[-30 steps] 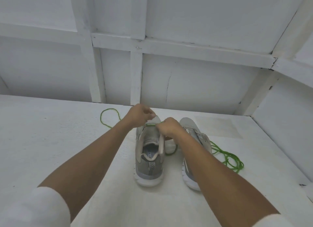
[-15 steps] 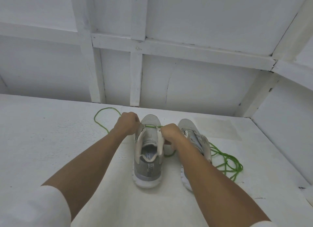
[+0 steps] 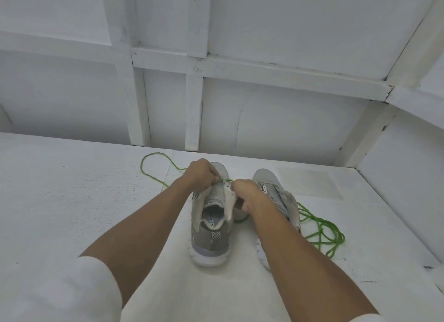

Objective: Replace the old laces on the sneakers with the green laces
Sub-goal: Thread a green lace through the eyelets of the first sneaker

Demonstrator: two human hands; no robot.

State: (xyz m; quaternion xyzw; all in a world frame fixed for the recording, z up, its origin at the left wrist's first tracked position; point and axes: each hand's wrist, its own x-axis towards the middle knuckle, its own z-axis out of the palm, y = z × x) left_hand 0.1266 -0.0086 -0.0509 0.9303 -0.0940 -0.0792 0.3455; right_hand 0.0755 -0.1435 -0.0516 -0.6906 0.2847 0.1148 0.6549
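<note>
— While both hands work close together over the grey sneaker (image 3: 211, 235), what does each hold?
— The left hand (image 3: 201, 175) pinches the green lace (image 3: 153, 175), which trails off to its left. The right hand (image 3: 247, 194) grips the eyelet flap (image 3: 229, 206). A second sneaker (image 3: 276, 189) lies just right of the right hand, with a coiled lace (image 3: 322, 228) beyond it.

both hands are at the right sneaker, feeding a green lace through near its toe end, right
No. In the head view the left hand and right hand are at the left sneaker, feeding the green lace through near its toe end. The right sneaker lies beside it.
</note>
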